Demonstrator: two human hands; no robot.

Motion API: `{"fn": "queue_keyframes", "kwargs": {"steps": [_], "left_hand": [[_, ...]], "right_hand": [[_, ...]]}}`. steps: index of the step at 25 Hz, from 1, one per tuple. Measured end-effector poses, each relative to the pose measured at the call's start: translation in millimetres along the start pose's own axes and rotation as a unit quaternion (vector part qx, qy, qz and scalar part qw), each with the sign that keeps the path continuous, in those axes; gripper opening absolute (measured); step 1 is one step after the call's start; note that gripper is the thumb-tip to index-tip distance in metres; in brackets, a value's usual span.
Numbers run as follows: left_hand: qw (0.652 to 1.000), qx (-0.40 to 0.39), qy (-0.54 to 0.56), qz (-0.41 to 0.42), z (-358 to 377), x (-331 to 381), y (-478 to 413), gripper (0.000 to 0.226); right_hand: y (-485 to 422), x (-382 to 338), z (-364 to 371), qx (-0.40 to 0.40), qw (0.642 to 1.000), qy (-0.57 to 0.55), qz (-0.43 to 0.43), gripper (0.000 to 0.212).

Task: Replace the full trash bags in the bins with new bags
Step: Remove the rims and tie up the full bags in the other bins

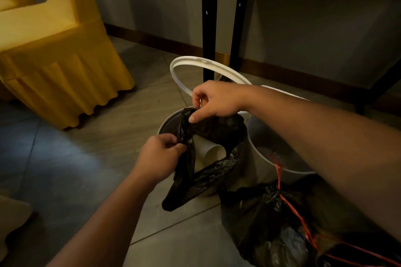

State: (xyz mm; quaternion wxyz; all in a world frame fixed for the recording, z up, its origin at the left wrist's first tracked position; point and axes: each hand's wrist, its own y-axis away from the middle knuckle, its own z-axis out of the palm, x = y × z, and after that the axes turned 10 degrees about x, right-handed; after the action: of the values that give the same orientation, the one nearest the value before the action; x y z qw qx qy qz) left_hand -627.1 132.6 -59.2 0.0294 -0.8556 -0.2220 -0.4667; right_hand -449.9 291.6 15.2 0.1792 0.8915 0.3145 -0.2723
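step: pulling full black bag (208, 171) up out of L bin (169, 123), cup (213, 151) inside | L hand (158, 156) pinched tight on bag edge | R hand (213, 98) pinched tight on bag top | tied bag (271, 219) on floor by R bin (264, 156) | white ring (208, 71) behind | next, I think: bunch edges, lift out slow, tie.

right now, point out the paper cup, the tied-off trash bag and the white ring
paper cup (213, 152), head view, on its open rim
tied-off trash bag (267, 221), head view, on the black body below the knot
white ring (178, 76), head view, on its left curve
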Motion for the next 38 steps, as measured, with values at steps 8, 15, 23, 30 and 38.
{"fn": "queue_keyframes", "kwargs": {"steps": [8, 15, 23, 30, 38], "left_hand": [[0.990, 0.039, 0.132, 0.018, -31, -3, -3, 0.017], [0.975, 0.128, 0.184, -0.002, -36, -6, -2, 0.013], [0.965, 0.175, 0.196, -0.008, -49, -19, 12, 0.010], [0.997, 0.020, 0.066, -0.043, -36, -49, 25, 0.027], [0.967, 0.015, 0.243, -0.078, -53, -43, 24, 0.012]], "right_hand": [[26, 55, 0, 0.051, 0.980, 0.174, 0.076, 0.017], [34, 56, -10, 0.125, 0.988, -0.024, 0.087, 0.017], [39, 58, -10, 0.128, 0.978, 0.112, 0.121, 0.019], [32, 71, 0, 0.219, 0.952, -0.119, 0.176, 0.008], [40, 86, 11, 0.038, 0.970, 0.064, 0.230, 0.020]]}}
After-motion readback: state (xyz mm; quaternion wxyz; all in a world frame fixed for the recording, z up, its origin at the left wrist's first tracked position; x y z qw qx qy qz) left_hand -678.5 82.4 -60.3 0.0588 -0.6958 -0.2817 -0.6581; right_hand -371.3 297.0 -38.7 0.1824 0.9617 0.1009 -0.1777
